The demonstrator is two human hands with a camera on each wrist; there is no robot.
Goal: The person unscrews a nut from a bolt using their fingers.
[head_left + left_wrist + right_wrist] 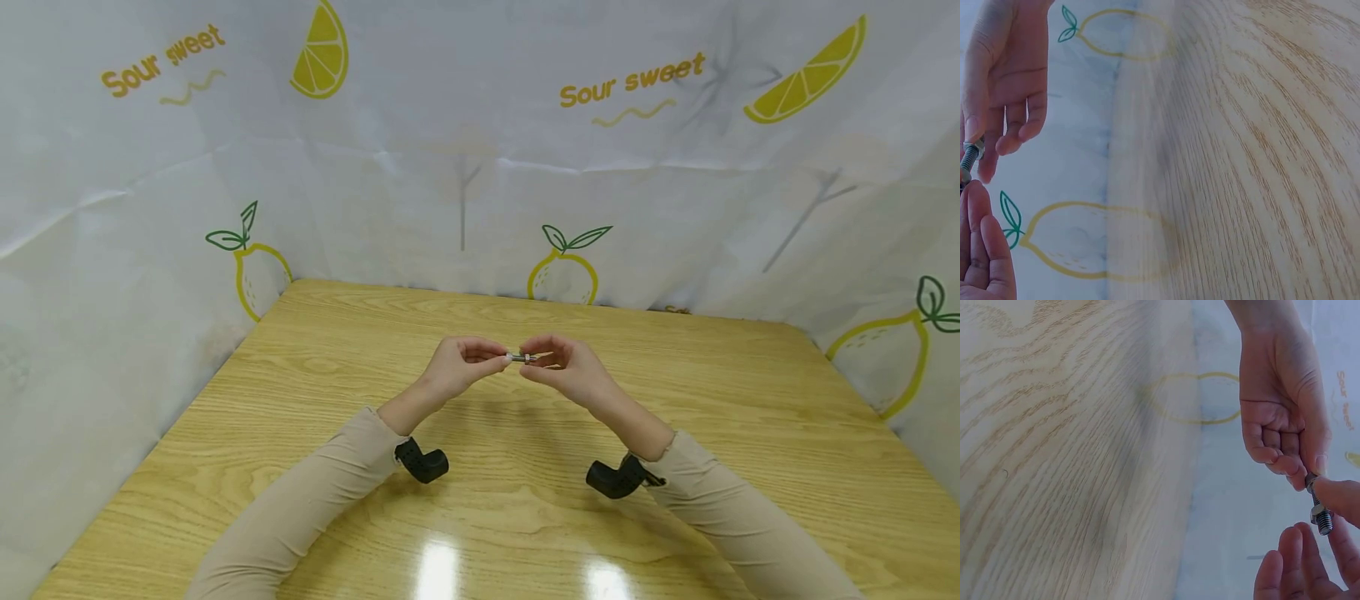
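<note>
A metal bolt (517, 358) with a hex nut (1320, 514) on its thread is held up between both hands above the table. My left hand (456, 367) pinches the bolt's head end between thumb and fingers. From the other side my right hand (576, 375) has thumb and index finger around the nut, close to the threaded end. In the right wrist view, the bolt's threaded tip (1325, 526) sticks out past the nut. The right hand's other fingers (1272, 575) are spread apart from the bolt.
Beneath the hands is a wood-grain table (337, 517). White cloth with lemon prints (420, 192) stands along its back and sides. Black wrist mounts (423, 462) hang below each forearm.
</note>
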